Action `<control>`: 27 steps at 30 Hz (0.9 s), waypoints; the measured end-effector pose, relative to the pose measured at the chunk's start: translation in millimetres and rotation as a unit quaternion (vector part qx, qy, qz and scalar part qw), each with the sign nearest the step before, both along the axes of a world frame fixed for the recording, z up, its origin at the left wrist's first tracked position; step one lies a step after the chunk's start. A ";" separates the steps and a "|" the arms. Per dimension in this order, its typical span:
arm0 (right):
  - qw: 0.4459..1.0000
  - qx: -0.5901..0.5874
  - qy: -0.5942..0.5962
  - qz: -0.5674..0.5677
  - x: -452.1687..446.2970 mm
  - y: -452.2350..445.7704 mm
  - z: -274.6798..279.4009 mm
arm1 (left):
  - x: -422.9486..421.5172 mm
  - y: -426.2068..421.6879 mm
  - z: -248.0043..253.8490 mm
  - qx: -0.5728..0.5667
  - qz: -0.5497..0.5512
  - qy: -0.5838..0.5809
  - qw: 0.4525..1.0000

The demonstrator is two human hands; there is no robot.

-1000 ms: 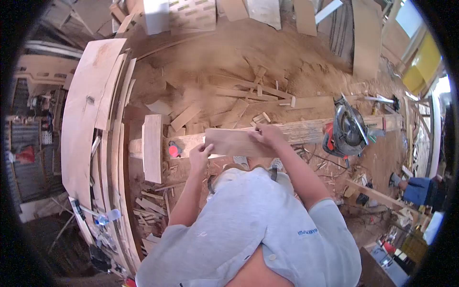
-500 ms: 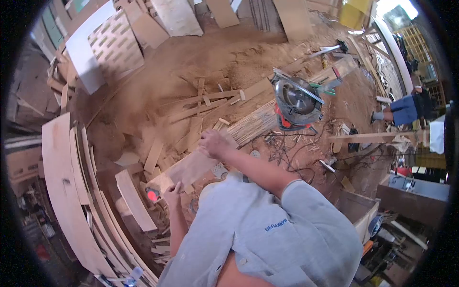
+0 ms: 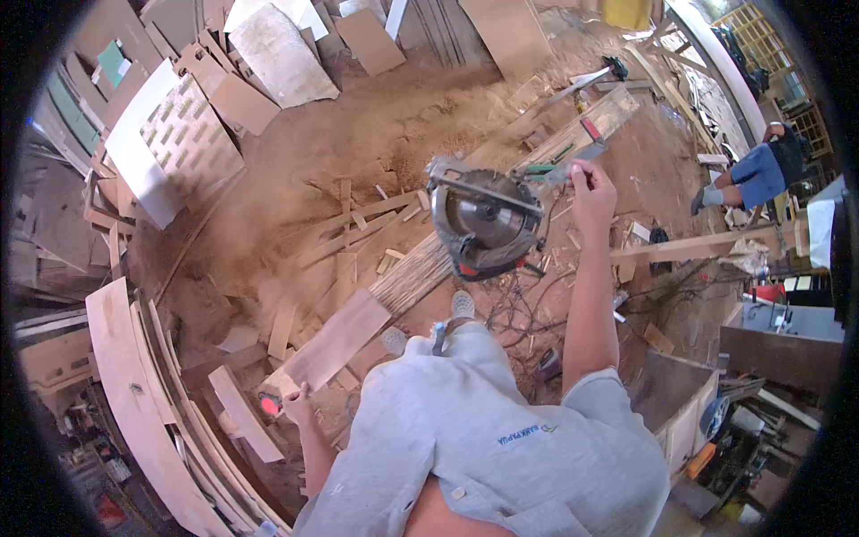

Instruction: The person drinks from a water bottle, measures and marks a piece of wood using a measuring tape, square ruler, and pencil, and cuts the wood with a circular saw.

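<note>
A short, smooth wooden board (image 3: 340,340) lies on a long rough plank (image 3: 416,279). My left hand (image 3: 295,404) grips its lower left end, the thumb showing at the edge. Close by that hand is a round red-faced object (image 3: 270,404), its kind unclear. My right hand (image 3: 592,192) is stretched far forward, fingertips pinched at a flat grey tool with a red end (image 3: 591,132), which looks like a square. Whether the tool is lifted off the plank I cannot tell. Between my hands a circular saw (image 3: 488,215) rests on the plank, blade upward.
Green pencil-like items (image 3: 541,168) lie beside the saw. Black cords (image 3: 514,313) tangle on the dusty floor. Wood offcuts (image 3: 344,215) are scattered ahead, and curved panels (image 3: 134,394) stand at left. Another person (image 3: 761,170) is at the far right.
My right hand has left the wooden board and reached forward and right, past the saw, to the grey tool. My left hand stays at the board's end. The view has shifted.
</note>
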State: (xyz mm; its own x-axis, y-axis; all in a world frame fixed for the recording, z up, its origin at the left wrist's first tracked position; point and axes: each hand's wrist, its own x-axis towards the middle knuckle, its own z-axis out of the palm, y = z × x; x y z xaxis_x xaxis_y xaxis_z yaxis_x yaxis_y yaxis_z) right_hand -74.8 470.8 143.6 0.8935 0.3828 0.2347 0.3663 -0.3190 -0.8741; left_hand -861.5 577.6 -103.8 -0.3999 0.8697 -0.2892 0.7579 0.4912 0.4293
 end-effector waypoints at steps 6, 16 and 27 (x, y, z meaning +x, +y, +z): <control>0.955 -0.275 -0.110 0.010 178.6 5.3 -155.2 | 79.4 -35.6 50.6 0.098 -0.040 0.079 0.991; 0.833 -0.424 -0.319 0.157 241.8 41.7 -191.1 | 162.3 -134.0 104.1 0.048 -0.088 0.004 0.995; 0.902 -0.130 -0.353 0.209 238.8 93.7 -145.9 | 142.2 -168.7 102.0 -0.017 -0.017 0.020 0.999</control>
State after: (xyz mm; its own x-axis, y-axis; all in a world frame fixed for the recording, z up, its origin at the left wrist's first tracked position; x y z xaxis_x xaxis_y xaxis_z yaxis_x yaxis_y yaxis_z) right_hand 163.9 564.6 -2.3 0.3197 0.7761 0.5436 0.9391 -0.1833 -0.2907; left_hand -719.3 408.9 -1.8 -0.3815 0.8733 -0.3031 0.7913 0.4780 0.3813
